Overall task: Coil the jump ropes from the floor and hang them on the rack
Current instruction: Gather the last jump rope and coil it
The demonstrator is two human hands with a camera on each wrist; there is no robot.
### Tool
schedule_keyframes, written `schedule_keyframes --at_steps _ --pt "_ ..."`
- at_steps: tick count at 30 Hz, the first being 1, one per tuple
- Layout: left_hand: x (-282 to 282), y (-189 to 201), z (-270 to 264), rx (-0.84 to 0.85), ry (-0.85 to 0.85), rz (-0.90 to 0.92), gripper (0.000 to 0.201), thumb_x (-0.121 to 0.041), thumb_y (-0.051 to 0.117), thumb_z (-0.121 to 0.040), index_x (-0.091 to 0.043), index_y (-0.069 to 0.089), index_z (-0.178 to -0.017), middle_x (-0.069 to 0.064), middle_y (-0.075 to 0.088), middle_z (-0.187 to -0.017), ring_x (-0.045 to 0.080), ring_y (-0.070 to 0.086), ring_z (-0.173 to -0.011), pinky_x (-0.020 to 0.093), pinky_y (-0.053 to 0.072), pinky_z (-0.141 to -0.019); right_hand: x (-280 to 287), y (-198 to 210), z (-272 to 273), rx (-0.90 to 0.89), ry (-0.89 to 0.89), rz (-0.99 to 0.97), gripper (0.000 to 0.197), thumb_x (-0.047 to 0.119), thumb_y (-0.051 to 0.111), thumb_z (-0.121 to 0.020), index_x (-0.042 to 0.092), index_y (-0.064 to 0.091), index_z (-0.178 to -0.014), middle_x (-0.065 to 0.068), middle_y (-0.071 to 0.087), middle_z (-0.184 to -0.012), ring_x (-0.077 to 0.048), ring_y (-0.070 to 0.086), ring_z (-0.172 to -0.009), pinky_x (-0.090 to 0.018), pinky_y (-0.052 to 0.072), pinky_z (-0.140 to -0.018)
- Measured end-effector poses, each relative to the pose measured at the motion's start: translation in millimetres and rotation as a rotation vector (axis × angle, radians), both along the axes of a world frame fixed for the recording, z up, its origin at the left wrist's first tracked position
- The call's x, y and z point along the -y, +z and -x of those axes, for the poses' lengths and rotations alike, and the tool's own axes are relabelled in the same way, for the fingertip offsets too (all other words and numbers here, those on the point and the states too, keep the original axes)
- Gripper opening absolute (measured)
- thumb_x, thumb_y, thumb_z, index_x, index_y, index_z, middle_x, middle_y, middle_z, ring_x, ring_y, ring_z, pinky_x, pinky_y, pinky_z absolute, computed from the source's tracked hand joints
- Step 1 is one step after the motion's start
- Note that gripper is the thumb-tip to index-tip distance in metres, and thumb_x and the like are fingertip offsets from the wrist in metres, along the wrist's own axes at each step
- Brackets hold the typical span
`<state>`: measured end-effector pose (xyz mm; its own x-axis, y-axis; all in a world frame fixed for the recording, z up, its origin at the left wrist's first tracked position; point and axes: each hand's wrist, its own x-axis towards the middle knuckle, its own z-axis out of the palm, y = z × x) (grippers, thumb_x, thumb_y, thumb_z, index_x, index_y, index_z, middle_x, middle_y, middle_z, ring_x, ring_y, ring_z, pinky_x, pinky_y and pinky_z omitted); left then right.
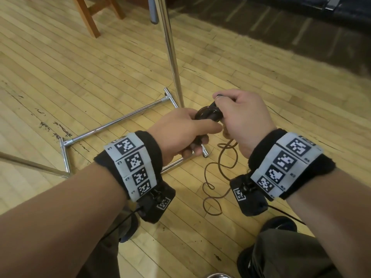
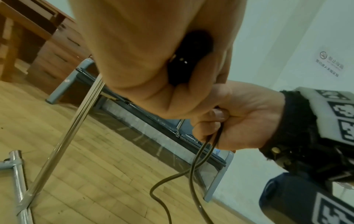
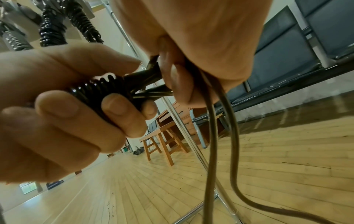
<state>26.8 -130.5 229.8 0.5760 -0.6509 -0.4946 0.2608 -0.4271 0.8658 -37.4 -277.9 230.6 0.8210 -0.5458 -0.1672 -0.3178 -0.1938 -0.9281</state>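
Left hand (image 1: 180, 133) clamps the ribbed black jump-rope handles (image 3: 99, 91) with their long axis pointing across at the right hand (image 1: 243, 115), whose curled fingers pinch the thin brown cord (image 1: 212, 189) trailing straight down to the wooden floor (image 1: 80, 67).

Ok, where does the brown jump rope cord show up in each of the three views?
Head: brown cord trails in loops on the floor, lower centre, below the hands.
Left wrist: cord hangs from the right hand, lower centre.
Right wrist: two strands drop from the right hand, right of centre.
Shared landmark: chrome rack pole.
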Motion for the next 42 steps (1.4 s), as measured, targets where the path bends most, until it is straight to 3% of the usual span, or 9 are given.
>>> schedule_keyframes --at_steps 8,11,17,19,22,29,32,36,42 --pt "-11 5 9 0.322 -0.091 -0.152 0.033 -0.031 0.078 -0.091 -0.025 0.061 -0.119 0.0 0.073 -0.067 0.012 0.066 -0.051 0.022 0.051 -0.05 -3 3 3 0.011 0.022 0.019 0.019 0.028 0.056 -0.096 0.026 0.074 -0.098 -0.019 0.072 -0.083 -0.023 0.05 -0.06 -0.039 0.045 -0.058" --pt "-14 6 14 0.419 -0.079 -0.196 0.035 -0.035 0.072 -0.096 -0.031 0.055 -0.127 0.003 0.077 -0.081 0.014 0.073 -0.058 0.026 0.059 -0.053 -4 5 3 0.002 0.014 -0.003 0.018 0.027 0.055 -0.097 0.027 0.073 -0.097 -0.007 0.062 -0.066 -0.021 0.047 -0.058 -0.038 0.043 -0.058" --pt "-12 3 14 0.645 -0.067 -0.315 0.025 -0.043 0.061 -0.102 -0.031 0.05 -0.12 -0.006 0.067 -0.083 0.006 0.062 -0.06 0.009 0.039 -0.042 -4 4 2 -0.049 0.079 -0.016 0.03 0.037 0.055 -0.099 0.033 0.061 -0.128 0.001 0.064 -0.084 -0.011 0.05 -0.061 -0.035 0.043 -0.059" --pt "-12 0 9 0.575 0.008 -0.331 0.023 -0.041 0.061 -0.102 -0.027 0.052 -0.118 -0.003 0.069 -0.084 0.008 0.06 -0.059 0.013 0.039 -0.042 -4 3 3 -0.083 0.154 0.035 0.051 0.044 0.055 -0.099 0.035 0.043 -0.148 0.003 0.061 -0.096 -0.011 0.052 -0.074 -0.036 0.043 -0.068" --pt "-15 -2 -1 0.298 0.179 -0.228 0.022 -0.034 0.063 -0.102 -0.02 0.056 -0.117 0.0 0.068 -0.077 0.012 0.053 -0.051 0.026 0.044 -0.043 -10 3 10 -0.111 0.29 0.039 0.061 0.044 0.057 -0.099 0.04 0.03 -0.153 0.009 0.058 -0.066 -0.005 0.051 -0.057 -0.03 0.044 -0.057" --pt "-24 5 0 -0.355 0.276 0.307 0.026 -0.015 0.068 -0.096 -0.001 0.06 -0.117 0.01 0.064 -0.079 0.016 0.055 -0.054 0.024 0.046 -0.043 0 15 18 -0.09 0.413 -0.11 0.026 0.028 0.055 -0.105 0.003 0.05 -0.109 0.006 0.044 -0.056 -0.011 0.032 -0.048 -0.031 0.024 -0.045" --pt "-22 10 2 -0.552 0.214 0.416 0.028 -0.015 0.067 -0.087 -0.005 0.057 -0.111 0.009 0.059 -0.081 0.014 0.051 -0.053 0.022 0.041 -0.043 3 21 21 -0.077 0.469 -0.198 0.016 0.023 0.056 -0.104 0.008 0.053 -0.099 0.001 0.048 -0.057 -0.018 0.03 -0.051 -0.032 0.019 -0.047" --pt "-26 12 -1 -0.495 0.111 0.343 0.041 -0.013 0.063 -0.083 -0.01 0.053 -0.123 0.011 0.058 -0.088 0.019 0.053 -0.059 0.023 0.042 -0.043 7 19 24 -0.079 0.535 -0.056 0.014 0.023 0.061 -0.101 0.013 0.055 -0.093 0.003 0.054 -0.055 -0.012 0.037 -0.045 -0.025 0.028 -0.041" --pt "-21 2 0 -0.179 0.086 0.147 0.024 -0.036 0.072 -0.092 -0.015 0.069 -0.101 0.003 0.058 -0.075 0.015 0.05 -0.053 0.022 0.037 -0.038 2 9 25 -0.067 0.532 0.015 0.012 0.023 0.064 -0.099 0.015 0.057 -0.095 0.007 0.053 -0.053 -0.007 0.041 -0.044 -0.024 0.033 -0.042"
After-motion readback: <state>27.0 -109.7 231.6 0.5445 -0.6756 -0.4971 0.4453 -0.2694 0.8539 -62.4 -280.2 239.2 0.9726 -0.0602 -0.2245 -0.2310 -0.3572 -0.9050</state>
